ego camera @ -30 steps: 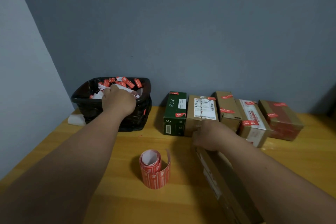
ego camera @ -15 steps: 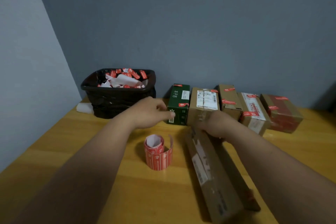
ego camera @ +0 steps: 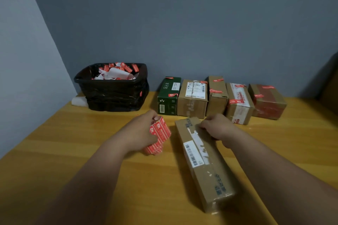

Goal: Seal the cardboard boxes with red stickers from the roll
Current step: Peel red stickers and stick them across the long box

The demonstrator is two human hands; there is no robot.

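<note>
A long brown cardboard box point(ego camera: 204, 162) with a white barcode label lies on the wooden table point(ego camera: 54, 151), running from the centre toward me. My right hand point(ego camera: 217, 127) rests closed on its far end. My left hand point(ego camera: 142, 131) grips the red sticker roll point(ego camera: 161, 137) just left of that box, with the roll's loose end curling up by my fingertips. Against the wall stands a row of boxes bearing red stickers: a green box point(ego camera: 168, 95), several brown ones point(ego camera: 193, 98), and a reddish one point(ego camera: 268, 100) at the right.
A black bin point(ego camera: 111, 95) lined with a bag and full of red-and-white sticker scraps stands at the back left. A small white object point(ego camera: 78, 101) lies beside it near the left wall. A dark shape point(ego camera: 331, 86) sits at the far right edge.
My left hand left the bin, crossed to the centre and took hold of the sticker roll. My right hand pulled the long box away from the row toward me.
</note>
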